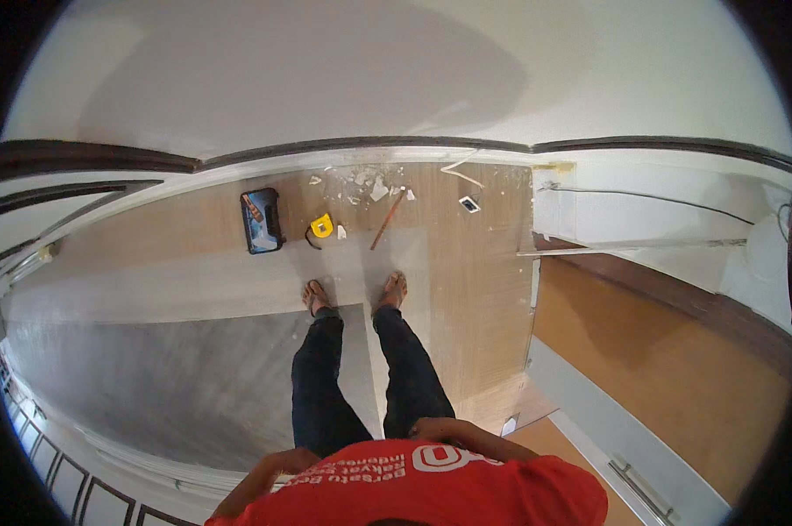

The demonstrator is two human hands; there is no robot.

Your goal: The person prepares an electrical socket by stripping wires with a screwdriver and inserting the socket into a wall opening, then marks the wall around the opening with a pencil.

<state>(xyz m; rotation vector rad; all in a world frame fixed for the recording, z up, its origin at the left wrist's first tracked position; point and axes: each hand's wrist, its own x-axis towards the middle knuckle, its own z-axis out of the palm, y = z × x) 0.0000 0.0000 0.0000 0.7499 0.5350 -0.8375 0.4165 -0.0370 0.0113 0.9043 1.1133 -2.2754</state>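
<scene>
Near the lower edge, my left hand (298,461) rests by my left hip, partly tucked under the red shirt. At the top of my right thigh lies my right hand (427,428), close against the dark trousers. The fingers of both hands are hidden, and I make out nothing held. On the floor beyond my bare feet are a black and blue tool case (261,221), a yellow tape measure (322,226) and a thin hammer-like tool with a reddish-brown handle (387,221). Broken white chips (378,188) lie scattered by the wall.
A small white rectangular thing with a dark face (470,204) lies right of the chips, below a bent white strip (461,172). A grey mat-like area (177,377) covers the floor at left. At right stand a tan board (659,351) and a white panel with a metal handle (641,491).
</scene>
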